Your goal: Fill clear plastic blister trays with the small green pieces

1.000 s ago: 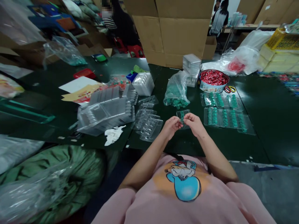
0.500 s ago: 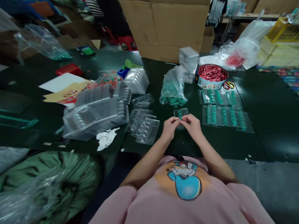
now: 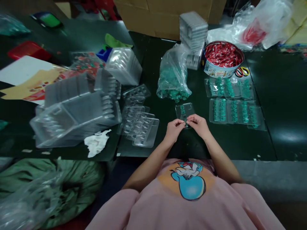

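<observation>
My left hand (image 3: 176,129) and my right hand (image 3: 198,124) meet over a clear plastic blister tray (image 3: 189,108) on the dark table. Both sets of fingertips are pinched on a small green plastic piece (image 3: 185,123) at the tray's lower part. Other green pieces (image 3: 182,109) sit in the tray's upper hollows. Beyond it lies a clear bag (image 3: 173,72) with many green pieces spilling from its mouth. To the right, filled blister trays (image 3: 233,111) lie in two overlapping rows. Left of my hands, unfilled clear trays (image 3: 141,126) are spread in a loose overlapping group.
Stacked clear trays (image 3: 76,110) stand at the left, by a crumpled white tissue (image 3: 96,142). A round tin (image 3: 219,70) of red packets and scissors (image 3: 242,72) are at the back right. A large cardboard box (image 3: 165,19) stands behind.
My view has tipped down and closer to the table. My hands have moved from the tray's middle towards its lower end, and green pieces now show uncovered in its upper hollows.
</observation>
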Demonstrator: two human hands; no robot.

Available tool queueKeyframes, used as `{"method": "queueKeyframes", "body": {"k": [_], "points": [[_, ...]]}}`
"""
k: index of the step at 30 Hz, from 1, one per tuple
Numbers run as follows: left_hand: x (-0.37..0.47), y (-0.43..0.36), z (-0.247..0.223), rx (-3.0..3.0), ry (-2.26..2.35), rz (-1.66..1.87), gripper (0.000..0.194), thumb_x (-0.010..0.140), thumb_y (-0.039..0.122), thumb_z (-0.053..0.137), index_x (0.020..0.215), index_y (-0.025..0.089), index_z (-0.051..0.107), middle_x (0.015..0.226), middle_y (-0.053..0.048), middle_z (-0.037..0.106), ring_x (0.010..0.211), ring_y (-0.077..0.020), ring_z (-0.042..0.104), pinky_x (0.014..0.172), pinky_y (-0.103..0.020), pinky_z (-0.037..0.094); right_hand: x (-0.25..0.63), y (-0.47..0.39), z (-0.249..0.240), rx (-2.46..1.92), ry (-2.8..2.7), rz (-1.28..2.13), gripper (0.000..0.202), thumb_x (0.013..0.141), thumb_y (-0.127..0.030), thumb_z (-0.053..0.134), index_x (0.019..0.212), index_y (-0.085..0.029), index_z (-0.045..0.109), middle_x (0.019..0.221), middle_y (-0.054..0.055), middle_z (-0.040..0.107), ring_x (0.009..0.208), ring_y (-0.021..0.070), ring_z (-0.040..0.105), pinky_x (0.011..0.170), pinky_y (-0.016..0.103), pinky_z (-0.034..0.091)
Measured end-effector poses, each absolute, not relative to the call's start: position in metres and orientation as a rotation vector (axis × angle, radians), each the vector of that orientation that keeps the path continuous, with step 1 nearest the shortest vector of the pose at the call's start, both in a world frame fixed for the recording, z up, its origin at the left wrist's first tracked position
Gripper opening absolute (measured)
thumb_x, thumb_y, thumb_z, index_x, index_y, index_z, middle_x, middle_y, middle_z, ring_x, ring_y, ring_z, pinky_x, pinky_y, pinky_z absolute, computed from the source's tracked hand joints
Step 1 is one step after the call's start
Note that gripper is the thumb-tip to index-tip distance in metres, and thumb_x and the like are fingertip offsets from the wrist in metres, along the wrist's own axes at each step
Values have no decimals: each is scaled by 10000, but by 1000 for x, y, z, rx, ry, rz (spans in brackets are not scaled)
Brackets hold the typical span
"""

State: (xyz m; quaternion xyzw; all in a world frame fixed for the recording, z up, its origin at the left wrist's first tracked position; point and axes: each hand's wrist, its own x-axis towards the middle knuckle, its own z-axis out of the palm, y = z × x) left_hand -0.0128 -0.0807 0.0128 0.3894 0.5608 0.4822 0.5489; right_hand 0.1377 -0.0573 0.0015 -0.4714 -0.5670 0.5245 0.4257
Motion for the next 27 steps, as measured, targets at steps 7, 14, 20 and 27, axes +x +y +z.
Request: {"method": "queueKeyframes", "body": {"k": [7, 14, 20, 27], "points": [[-13, -78, 2, 863, 1402, 1141, 85, 682, 208, 690, 639, 156, 638, 591, 23, 601, 578, -101, 545, 615, -231, 421, 129, -61, -5, -1268, -1299, 1240, 143, 740, -275, 626, 792, -223, 504, 691, -38, 562, 626, 116, 545, 618, 254, 446], [-19, -80, 14, 501, 1135, 1046, 204, 674, 222, 763, 822, 154, 640, 729, -7, 686, 698, -119, 665, 657, -203, 481, 128, -72, -7, -1235, -1438, 928, 115, 817, -237, 596, 814, -225, 482, 809, -7, 632, 693, 119, 593, 664, 263, 483], [-24, -80, 19, 299, 1015, 880, 310, 706, 303, 804, 936, 135, 681, 780, -50, 723, 690, -127, 692, 660, -210, 536, 140, -74, -3, -955, -1782, 579, 147, 850, -100, 579, 848, -232, 515, 832, 14, 664, 789, 140, 641, 731, 297, 525], [-26, -81, 14, 352, 1087, 831, 331, 599, 230, 877, 867, 126, 714, 739, -25, 702, 631, -87, 649, 611, -177, 494, 144, -77, -4, -863, -1910, 565, 149, 875, -95, 536, 832, -235, 508, 833, 36, 661, 792, 157, 641, 722, 334, 547]]}}
